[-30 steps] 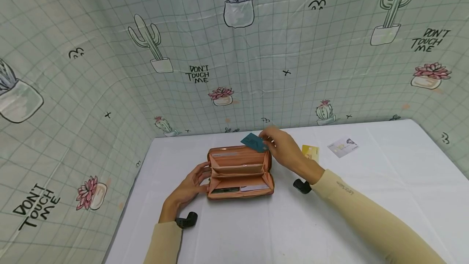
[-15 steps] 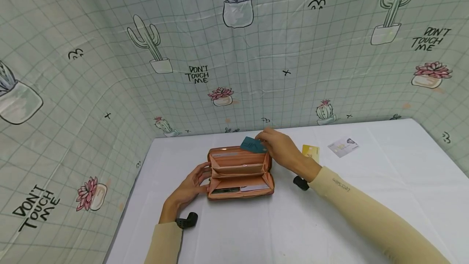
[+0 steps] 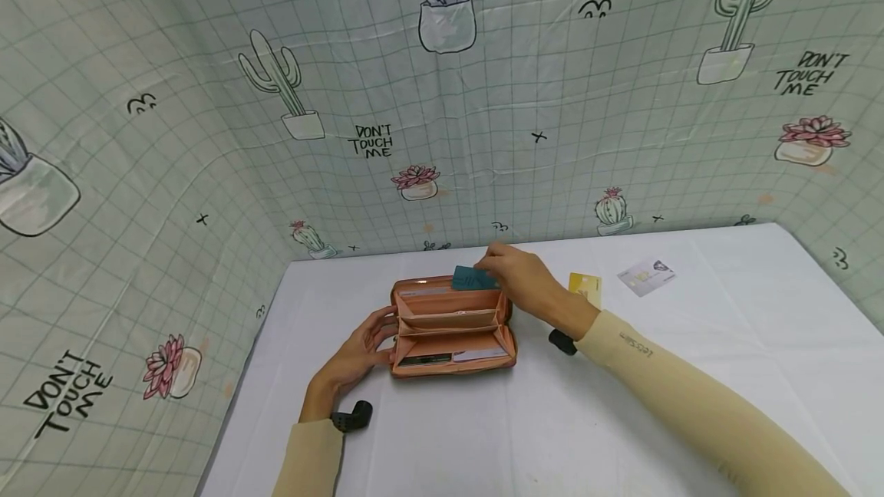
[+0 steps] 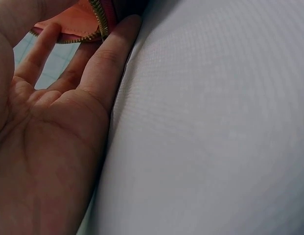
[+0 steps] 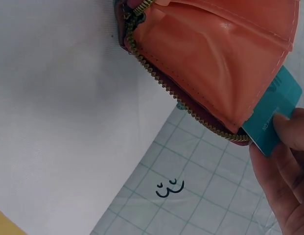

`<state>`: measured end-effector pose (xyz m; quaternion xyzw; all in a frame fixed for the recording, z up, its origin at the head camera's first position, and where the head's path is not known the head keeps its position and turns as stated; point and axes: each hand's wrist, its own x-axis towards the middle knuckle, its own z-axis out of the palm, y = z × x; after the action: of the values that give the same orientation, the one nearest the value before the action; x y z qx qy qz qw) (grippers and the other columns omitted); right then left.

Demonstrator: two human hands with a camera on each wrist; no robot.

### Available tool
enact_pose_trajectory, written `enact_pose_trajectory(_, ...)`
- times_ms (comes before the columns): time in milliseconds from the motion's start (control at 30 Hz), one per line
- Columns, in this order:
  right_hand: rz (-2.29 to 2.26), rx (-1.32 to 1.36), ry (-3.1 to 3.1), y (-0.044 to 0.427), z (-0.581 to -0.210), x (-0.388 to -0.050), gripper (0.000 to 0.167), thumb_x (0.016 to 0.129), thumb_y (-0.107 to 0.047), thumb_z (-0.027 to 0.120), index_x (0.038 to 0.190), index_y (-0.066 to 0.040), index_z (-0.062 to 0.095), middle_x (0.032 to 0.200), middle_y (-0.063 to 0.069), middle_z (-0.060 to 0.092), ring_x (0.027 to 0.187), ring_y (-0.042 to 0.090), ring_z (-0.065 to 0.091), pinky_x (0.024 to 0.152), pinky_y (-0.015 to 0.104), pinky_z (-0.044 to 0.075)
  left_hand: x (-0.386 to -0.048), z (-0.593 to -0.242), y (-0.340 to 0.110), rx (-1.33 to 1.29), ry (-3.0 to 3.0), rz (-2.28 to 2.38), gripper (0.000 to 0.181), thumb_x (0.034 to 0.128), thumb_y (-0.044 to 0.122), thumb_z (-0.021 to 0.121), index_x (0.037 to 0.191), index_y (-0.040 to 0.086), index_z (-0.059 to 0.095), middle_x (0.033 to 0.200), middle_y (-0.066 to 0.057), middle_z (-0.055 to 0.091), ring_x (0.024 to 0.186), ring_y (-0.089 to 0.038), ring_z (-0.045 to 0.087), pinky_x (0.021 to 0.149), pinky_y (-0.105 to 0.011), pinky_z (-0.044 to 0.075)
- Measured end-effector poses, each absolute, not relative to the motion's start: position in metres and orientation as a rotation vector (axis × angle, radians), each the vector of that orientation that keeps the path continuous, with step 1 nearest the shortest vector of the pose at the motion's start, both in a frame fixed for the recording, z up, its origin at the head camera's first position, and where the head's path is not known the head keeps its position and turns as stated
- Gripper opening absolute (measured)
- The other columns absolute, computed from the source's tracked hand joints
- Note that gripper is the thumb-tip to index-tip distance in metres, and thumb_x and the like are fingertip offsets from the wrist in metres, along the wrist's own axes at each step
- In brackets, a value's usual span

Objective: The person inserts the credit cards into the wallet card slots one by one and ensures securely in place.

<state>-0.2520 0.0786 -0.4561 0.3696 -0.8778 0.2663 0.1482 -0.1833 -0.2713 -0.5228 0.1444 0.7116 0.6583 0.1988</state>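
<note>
An orange zip wallet [image 3: 449, 320] lies spread open on the white table, its inner compartments facing up. My left hand [image 3: 355, 355] holds its left end, thumb toward the near flap and fingers toward the far one. In the left wrist view, the fingers [image 4: 105, 68] reach the brass zipper edge. Between thumb and fingers, my right hand [image 3: 528, 278] pinches a teal card [image 3: 471, 278] at the wallet's far flap. In the right wrist view, the card [image 5: 271, 115] is partly hidden behind the orange lining. A dark card [image 3: 424, 360] and a pale card [image 3: 479, 354] sit in the near flap's slots.
A yellow card [image 3: 585, 287] lies right of the wallet, partly behind my right wrist. Farther right is a silvery card [image 3: 646, 276]. A cactus-print cloth [image 3: 483, 136] hangs behind the table [image 3: 587, 436] and along its left side.
The teal card has turned level and moved down toward the wallet's far flap, with my right hand shifting slightly left. My left hand and the wallet stay in place.
</note>
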Motion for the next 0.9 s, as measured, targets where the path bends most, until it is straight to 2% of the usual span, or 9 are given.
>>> enact_pose_trajectory(100,0.739,1.078,-2.543,0.077,-0.4543,-0.2522,0.024,0.093,0.01,0.072,0.111,-0.005,0.081,0.101,0.006,0.066,0.091,0.021,0.073,0.074,0.034,0.061,-0.1834,-0.5229,-0.271,0.409,1.991,1.844,0.087,0.0921,-0.011,0.07,0.165,-0.002,0.023,0.162,-0.029,0.031,0.131,0.001,0.053,0.104,-0.019,0.047)
enact_pose_trajectory(400,0.636,1.144,-2.527,0.0743,-0.4532,-0.253,0.023,0.093,0.008,0.074,0.109,-0.006,0.082,0.096,0.005,0.065,0.086,0.018,0.071,0.067,0.031,0.059,-0.1831,-0.5233,-0.2708,0.395,1.995,1.846,0.088,0.0917,-0.011,0.07,0.165,-0.002,0.023,0.162,-0.028,0.032,0.131,0.002,0.054,0.104,-0.019,0.047)
enact_pose_trajectory(633,0.58,1.154,-2.454,0.0751,-0.4582,-0.252,0.023,0.09,0.007,0.079,0.108,-0.007,0.079,0.099,0.005,0.069,0.089,0.02,0.073,0.07,0.033,0.061,-0.1838,-0.5241,-0.271,0.397,1.99,1.848,0.088,0.092,-0.011,0.071,0.165,-0.001,0.024,0.162,-0.028,0.032,0.131,0.001,0.054,0.105,-0.019,0.047)
enact_pose_trajectory(900,0.514,1.219,-2.385,0.0741,-0.4606,-0.2517,0.021,0.089,0.008,0.078,0.105,-0.007,0.078,0.099,0.005,0.066,0.086,0.017,0.069,0.069,0.032,0.06,-0.1834,-0.524,-0.2707,0.392,1.988,1.849,0.089,0.091,-0.012,0.071,0.165,-0.001,0.024,0.163,-0.03,0.03,0.131,0.0,0.054,0.104,-0.019,0.047)
